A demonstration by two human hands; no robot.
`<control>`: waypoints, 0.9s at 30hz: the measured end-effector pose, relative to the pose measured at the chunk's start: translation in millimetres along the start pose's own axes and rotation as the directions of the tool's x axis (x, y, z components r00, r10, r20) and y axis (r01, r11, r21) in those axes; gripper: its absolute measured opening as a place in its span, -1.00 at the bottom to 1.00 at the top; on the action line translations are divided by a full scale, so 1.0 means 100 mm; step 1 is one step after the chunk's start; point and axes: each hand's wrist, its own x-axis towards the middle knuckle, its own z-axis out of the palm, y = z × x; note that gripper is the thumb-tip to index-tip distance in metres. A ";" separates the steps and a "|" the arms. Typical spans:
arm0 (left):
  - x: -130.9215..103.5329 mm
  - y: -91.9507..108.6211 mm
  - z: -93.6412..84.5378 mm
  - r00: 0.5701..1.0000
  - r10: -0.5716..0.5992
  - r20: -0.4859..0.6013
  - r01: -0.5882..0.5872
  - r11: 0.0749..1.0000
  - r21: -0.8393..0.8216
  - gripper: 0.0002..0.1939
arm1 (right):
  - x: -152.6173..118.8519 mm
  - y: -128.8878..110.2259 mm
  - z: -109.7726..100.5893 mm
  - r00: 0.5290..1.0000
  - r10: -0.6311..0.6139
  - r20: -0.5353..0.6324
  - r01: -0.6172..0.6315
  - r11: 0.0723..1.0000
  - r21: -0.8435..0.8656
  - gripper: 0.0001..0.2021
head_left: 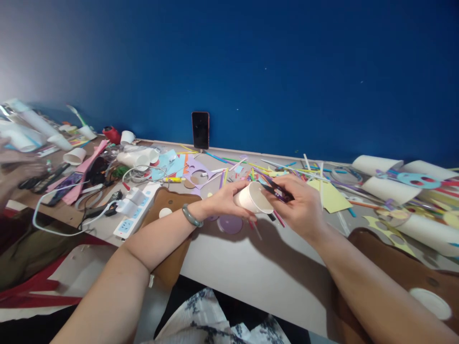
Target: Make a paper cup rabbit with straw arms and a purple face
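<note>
no word, number, brand or sign can be read with certainty anywhere in view. on the power strip (135, 220), the small marks around the blue socket panels are too tiny to make out, and any print on the yellow pen (172, 180) is too small and soft to read. the upright phone (201, 130) shows a dark screen with no legible characters, and no lettering can be made out on the white paper cup (244, 198).
</note>
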 end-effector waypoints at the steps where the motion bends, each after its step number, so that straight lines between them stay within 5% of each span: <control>1: 0.00 -0.01 0.01 1.000 0.007 -0.016 -0.007 1.000 0.001 -0.26 | -0.01 0.01 0.00 0.997 -0.074 -0.007 0.074 0.997 -0.037 -0.87; 5: -0.01 -0.05 0.05 0.998 0.046 -0.037 -0.044 0.999 0.030 -0.23 | -0.03 0.05 -0.01 0.981 -0.192 0.015 0.192 0.969 -0.156 -0.87; 18: -0.02 -0.09 0.11 0.994 0.097 -0.047 -0.091 0.989 0.120 -0.18 | -0.12 0.04 -0.01 0.980 -0.197 0.036 0.199 0.928 -0.315 -0.89; 27: -0.04 -0.01 0.11 0.995 0.090 -0.030 -0.087 0.991 0.104 -0.20 | -0.13 0.06 -0.03 0.985 -0.143 0.093 0.161 0.959 -0.234 -0.80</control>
